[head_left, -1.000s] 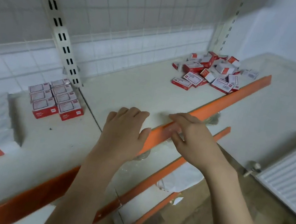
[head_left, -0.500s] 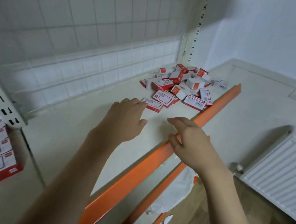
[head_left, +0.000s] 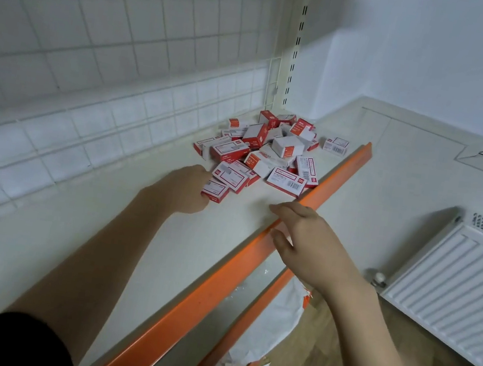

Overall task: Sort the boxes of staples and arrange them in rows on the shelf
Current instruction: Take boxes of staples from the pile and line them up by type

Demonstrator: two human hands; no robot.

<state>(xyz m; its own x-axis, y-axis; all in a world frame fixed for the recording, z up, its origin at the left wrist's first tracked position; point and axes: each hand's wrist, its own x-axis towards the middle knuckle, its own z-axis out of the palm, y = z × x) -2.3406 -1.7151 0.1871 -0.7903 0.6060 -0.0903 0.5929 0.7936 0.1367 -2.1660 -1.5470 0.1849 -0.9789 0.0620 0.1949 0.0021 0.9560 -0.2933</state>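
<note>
Reaching toward the centre of the frame, your left hand (head_left: 181, 188) has its fingertips touching the nearest box (head_left: 215, 190), a red-and-white carton lying flat on the white shelf (head_left: 67, 250); the fingers curl down out of sight, so you cannot tell whether they grip it or merely rest against it. Your right hand (head_left: 307, 246), lower right of centre, hangs with fingers loosely spread and holding nothing, over the orange front lip (head_left: 190, 307) of the shelf. Beyond the nearest box, the pile of staple boxes (head_left: 270, 149) sits jumbled in the upper middle of the frame, some flat, some tilted on others, near the shelf's far end. One box (head_left: 336, 145) lies apart at the pile's right edge. A black sleeve (head_left: 21, 344) shows at lower left, a white radiator (head_left: 452, 292) at the right edge.
</note>
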